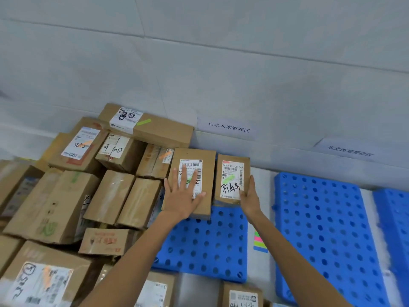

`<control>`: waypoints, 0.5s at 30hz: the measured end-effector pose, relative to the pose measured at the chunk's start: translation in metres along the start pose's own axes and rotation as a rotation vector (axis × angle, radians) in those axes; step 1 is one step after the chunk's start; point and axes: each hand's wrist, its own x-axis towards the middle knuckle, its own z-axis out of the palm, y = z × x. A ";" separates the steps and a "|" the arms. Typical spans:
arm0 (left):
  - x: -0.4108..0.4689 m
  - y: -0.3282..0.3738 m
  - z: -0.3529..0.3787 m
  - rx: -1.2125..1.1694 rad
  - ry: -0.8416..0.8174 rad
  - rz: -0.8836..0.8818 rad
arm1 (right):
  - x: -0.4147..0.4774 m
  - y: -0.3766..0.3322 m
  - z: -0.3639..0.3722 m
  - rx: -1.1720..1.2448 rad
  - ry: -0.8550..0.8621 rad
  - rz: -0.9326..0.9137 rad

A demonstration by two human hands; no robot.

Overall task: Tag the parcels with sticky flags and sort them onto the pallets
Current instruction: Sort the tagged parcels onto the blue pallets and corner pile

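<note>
Two cardboard parcels lie side by side at the far end of a blue perforated pallet point(205, 244). My left hand point(183, 196) rests flat with spread fingers on the larger left parcel point(205, 158), over its white label. My right hand point(250, 196) holds the right edge of the smaller parcel point(231, 180), thumb on its label, which bears a green mark and black handwriting. A pad of sticky flags point(259, 241) in green, pink and blue lies on the floor strip between the pallets.
A heap of several cardboard parcels point(66, 196) fills the left side. A second blue pallet point(327, 235) lies to the right, a third point(396, 218) at the right edge. Two paper zone signs point(228, 127) point(349, 151) hang on the wall. More parcels point(241, 295) sit near the bottom edge.
</note>
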 end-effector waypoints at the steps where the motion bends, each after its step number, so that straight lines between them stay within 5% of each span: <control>1: 0.000 0.000 -0.001 0.010 -0.004 0.003 | 0.003 -0.002 0.000 -0.009 0.004 0.007; 4: 0.000 0.000 -0.003 -0.011 -0.034 0.005 | 0.010 -0.007 0.001 -0.044 -0.004 0.035; 7: -0.002 -0.002 -0.015 -0.175 -0.035 0.005 | 0.018 -0.009 0.003 -0.335 0.137 -0.027; 11: 0.001 -0.030 -0.047 -0.460 0.419 0.026 | 0.018 -0.045 0.009 -0.334 0.297 -0.396; 15: 0.026 -0.088 -0.098 -0.543 0.786 -0.198 | 0.015 -0.106 0.029 -0.100 0.043 -0.470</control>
